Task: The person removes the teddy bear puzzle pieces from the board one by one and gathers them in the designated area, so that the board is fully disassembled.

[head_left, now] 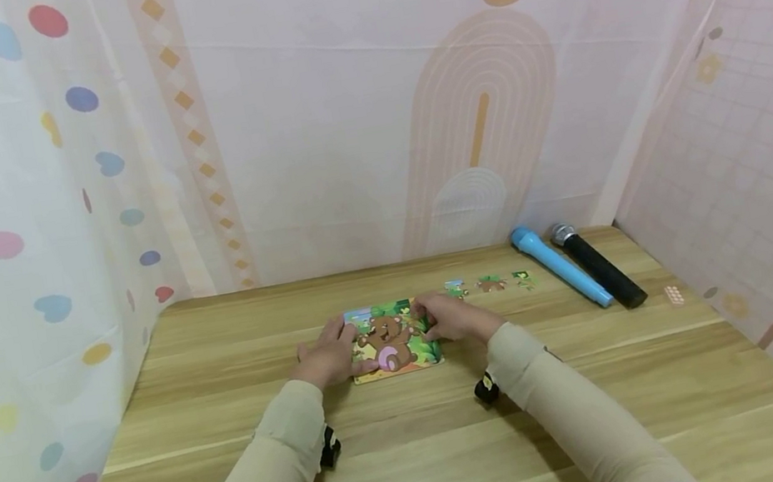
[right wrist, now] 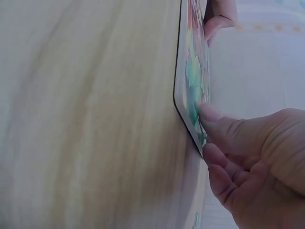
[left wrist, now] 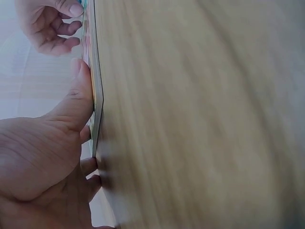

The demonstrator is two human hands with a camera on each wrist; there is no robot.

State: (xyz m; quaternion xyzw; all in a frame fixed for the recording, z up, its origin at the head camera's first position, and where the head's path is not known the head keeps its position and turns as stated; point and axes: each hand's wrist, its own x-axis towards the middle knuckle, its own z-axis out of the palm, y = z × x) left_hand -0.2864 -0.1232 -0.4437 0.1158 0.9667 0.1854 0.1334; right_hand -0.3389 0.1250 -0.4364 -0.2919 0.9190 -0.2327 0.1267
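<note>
A bear jigsaw puzzle (head_left: 391,341) lies on the wooden table in a thin flat board. My left hand (head_left: 329,357) holds its left side; the straight thumb (left wrist: 78,95) lies over the top, the other fingers by the edge. At the right side my right hand (head_left: 452,317) grips the puzzle, its thumb (right wrist: 217,119) on the picture and the curled fingers (right wrist: 224,176) at the rim. My right hand covers the puzzle's upper right part. Loose puzzle pieces (head_left: 491,283) lie at the back, just right of that hand.
A light-blue toy microphone (head_left: 561,268) and a black microphone (head_left: 601,266) lie side by side at the back right. A small pink-and-white patterned piece (head_left: 673,296) is near the table's right edge. Patterned curtains (head_left: 309,135) hang behind the table.
</note>
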